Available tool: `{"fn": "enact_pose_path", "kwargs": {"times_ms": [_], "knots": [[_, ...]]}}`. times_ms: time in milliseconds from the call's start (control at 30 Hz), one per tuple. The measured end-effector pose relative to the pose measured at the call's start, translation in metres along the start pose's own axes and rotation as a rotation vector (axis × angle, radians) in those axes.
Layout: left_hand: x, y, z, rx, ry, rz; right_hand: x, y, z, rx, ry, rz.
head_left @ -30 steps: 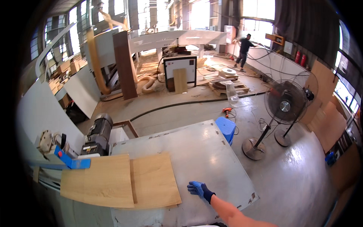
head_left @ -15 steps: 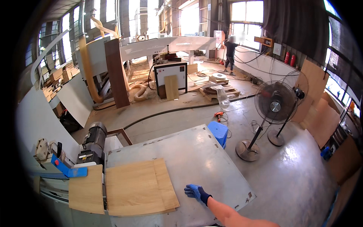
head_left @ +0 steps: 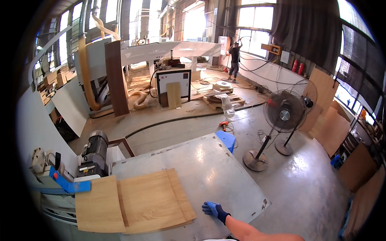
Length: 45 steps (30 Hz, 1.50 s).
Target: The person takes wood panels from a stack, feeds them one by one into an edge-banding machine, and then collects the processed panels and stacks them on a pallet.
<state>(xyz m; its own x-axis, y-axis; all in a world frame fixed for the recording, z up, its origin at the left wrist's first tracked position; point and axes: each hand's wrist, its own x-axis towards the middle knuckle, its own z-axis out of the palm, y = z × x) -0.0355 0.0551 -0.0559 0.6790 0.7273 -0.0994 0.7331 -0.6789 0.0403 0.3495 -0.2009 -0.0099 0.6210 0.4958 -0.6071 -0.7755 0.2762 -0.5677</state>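
Observation:
In a blue glove with a dark cuff, my right hand (head_left: pixel 215 211) rests flat on or just over the grey metal table (head_left: pixel 237 180), fingers stretched out and holding nothing. Its fingertips point toward a stack of wood-grain panels (head_left: pixel 157 201), a short gap away from the right edge. A separate wood-grain panel (head_left: pixel 98 205) comes out from the machine on the left and overlaps the stack's left edge. Above this panel's far corner sits a blue metal guard (head_left: pixel 70 182) with a red knob. My left hand is out of view.
A dark motor (head_left: pixel 95 148) stands behind the panels. Past the table are a blue stool (head_left: pixel 226 139), an orange power tool (head_left: pixel 224 125) and a floor fan (head_left: pixel 284 114). A black hose (head_left: pixel 173 120) crosses the floor. Another person (head_left: pixel 235 60) stands far back.
The left panel has moved right, closing the gap and overlapping the stack. The view has shifted a little. My right hand remains flat by the stack, slightly nearer to me.

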Motion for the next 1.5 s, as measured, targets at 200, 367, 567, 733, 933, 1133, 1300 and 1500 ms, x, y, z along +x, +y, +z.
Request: {"fn": "enact_pose_path", "kwargs": {"times_ms": [200, 367, 567, 733, 933, 1133, 1300, 1500], "knots": [[0.008, -0.013, -0.006, -0.016, -0.015, 0.008, 0.001, 0.021, 0.006, 0.0, 0.025, -0.014], [0.015, -0.016, -0.006, -0.027, -0.016, 0.027, -0.014, 0.021, 0.023, -0.079, 0.223, -0.055], [0.022, -0.017, -0.008, -0.045, -0.015, 0.047, -0.013, 0.017, 0.025, -0.123, 0.287, -0.053], [0.023, -0.021, -0.008, -0.047, -0.01, 0.057, -0.005, 0.016, 0.016, -0.056, 0.25, -0.012], [0.025, -0.025, -0.007, -0.046, -0.007, 0.066, 0.0, 0.015, 0.013, -0.045, 0.261, 0.028], [0.024, -0.026, -0.01, -0.047, -0.01, 0.062, -0.001, 0.013, 0.012, -0.038, 0.247, 0.024], [0.022, -0.024, -0.011, -0.049, -0.01, 0.054, -0.004, 0.011, 0.013, -0.036, 0.263, 0.027], [0.02, -0.027, -0.011, -0.041, -0.013, 0.049, -0.006, 0.012, 0.017, -0.066, 0.284, 0.016]]}}
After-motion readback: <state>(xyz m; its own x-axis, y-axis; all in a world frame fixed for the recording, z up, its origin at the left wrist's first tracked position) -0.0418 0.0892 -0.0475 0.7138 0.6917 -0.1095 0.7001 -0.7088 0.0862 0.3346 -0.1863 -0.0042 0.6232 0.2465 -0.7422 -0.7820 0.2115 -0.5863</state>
